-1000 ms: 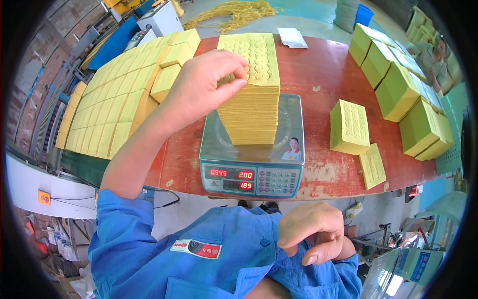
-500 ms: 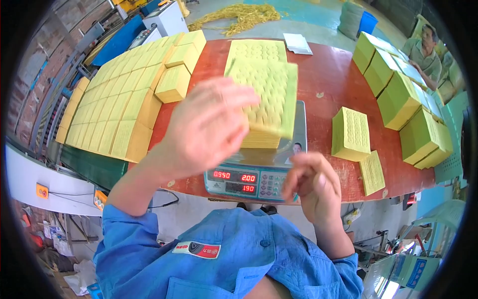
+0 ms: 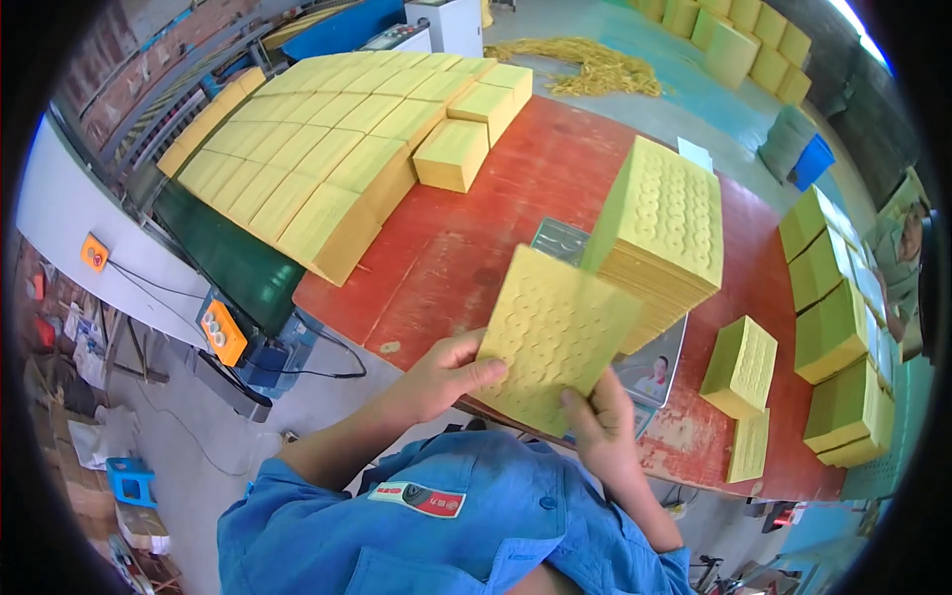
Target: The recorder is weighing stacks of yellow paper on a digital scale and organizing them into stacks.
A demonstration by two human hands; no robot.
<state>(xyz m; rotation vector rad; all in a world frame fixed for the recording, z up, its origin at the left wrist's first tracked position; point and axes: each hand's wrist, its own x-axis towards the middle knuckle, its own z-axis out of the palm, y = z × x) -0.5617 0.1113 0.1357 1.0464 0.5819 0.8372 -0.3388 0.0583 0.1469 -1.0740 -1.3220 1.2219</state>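
Note:
Between both hands I hold a yellow joss paper sheet [image 3: 555,342], stamped with rows of coin shapes and tilted toward me. My left hand [image 3: 448,375] pinches its left edge, thumb on top. At its lower right corner my right hand [image 3: 601,418] is closed on it. Just beyond stands a tall stack of joss paper [image 3: 669,223] on a scale [image 3: 662,359], whose display is hidden behind the sheet and my hand. A smaller joss paper block [image 3: 742,367] sits to the right, partly over a thin joss paper piece [image 3: 750,444].
Many yellow paper blocks [image 3: 327,149] are packed in rows at the left, partly on the red table [image 3: 446,258]. More blocks [image 3: 843,332] line the right side, where a person [image 3: 900,258] sits. An orange button box [image 3: 224,332] with a cable is near the table's left corner.
The view has swung left, shifting the table rightward in the picture. My hands, apart before with the left blurred over the stack, now hold one sheet nearer my body.

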